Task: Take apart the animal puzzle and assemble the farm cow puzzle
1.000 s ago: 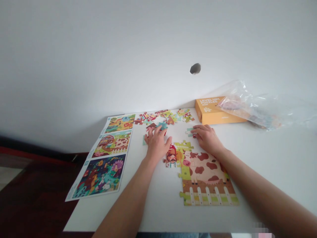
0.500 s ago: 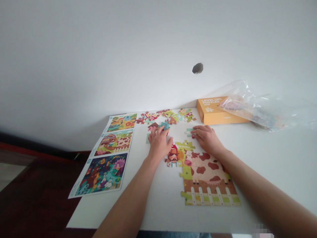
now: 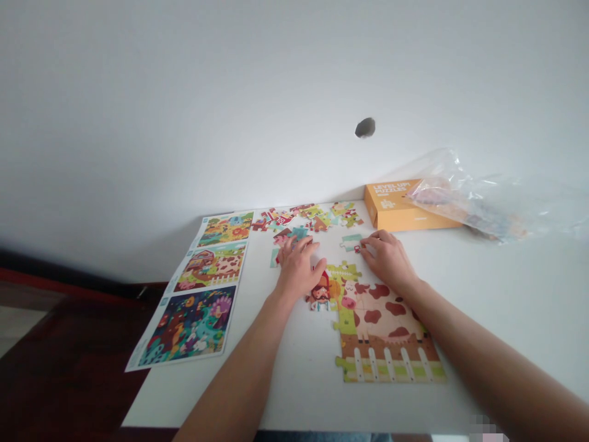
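Observation:
My left hand (image 3: 298, 267) lies palm down with its fingers apart, fingertips over a small joined group of barn and teal sky puzzle pieces (image 3: 300, 232); part of the group is hidden beneath it. My right hand (image 3: 389, 258) is closed, thumb and fingertips together at the right edge of a pale teal puzzle piece (image 3: 352, 240) with a bit of red on it. Nearer me lies a joined puzzle section (image 3: 391, 313) with a spotted cow and white fence. A farmer part (image 3: 320, 294) joins its upper left side.
Loose puzzle pieces (image 3: 317, 215) lie along the wall. On the left is a sheet (image 3: 184, 293) with three printed pictures. An orange puzzle box (image 3: 391, 205) stands at the back, partly covered by a clear plastic bag (image 3: 488, 202). The wall has a hole (image 3: 365, 127).
My left fingers have spread and drawn back slightly, uncovering more of the teal piece. My right fingertips have shifted to the pale piece's right edge, so more of it shows.

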A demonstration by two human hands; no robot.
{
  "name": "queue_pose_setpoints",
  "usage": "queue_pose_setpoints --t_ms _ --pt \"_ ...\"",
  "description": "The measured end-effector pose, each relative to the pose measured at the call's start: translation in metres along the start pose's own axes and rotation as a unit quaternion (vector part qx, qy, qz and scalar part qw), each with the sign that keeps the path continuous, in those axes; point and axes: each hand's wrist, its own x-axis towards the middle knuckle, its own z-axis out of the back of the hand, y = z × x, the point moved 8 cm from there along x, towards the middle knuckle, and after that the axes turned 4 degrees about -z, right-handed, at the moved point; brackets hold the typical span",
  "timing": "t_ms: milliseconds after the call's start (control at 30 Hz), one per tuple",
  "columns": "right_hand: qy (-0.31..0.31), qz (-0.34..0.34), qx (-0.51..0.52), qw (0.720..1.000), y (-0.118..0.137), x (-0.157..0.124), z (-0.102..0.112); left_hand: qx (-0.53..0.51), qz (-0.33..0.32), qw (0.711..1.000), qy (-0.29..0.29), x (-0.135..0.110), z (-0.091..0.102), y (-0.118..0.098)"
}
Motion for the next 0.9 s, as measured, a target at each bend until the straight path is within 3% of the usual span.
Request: queue_pose_setpoints --t_ms 267,400,467,667,900 --pt "0.009 0.031 0.011 0.999 0.005 -0.002 -0.003 -0.032 -0.043 0.998 0.022 0.001 -0.001 -0.008" --pt "-0.006 0.003 0.01 1.0 0.002 -0.001 0.001 0.036 0.076 0.996 -0.026 0.0 0.007 0.016" --pt "-0.011 -0.015 0.0 1.0 0.0 -0.002 0.004 0.056 0.122 0.991 -0.024 -0.002 0.006 0.025" --pt "-0.016 -0.041 -0.013 0.999 -0.002 -0.003 0.008 0.049 0.097 0.994 -0.019 -0.001 0.001 0.025" --pt "-0.017 -0.033 -0.005 0.999 -0.003 -0.003 0.006 0.073 0.167 0.982 -0.043 -0.001 0.014 0.052"
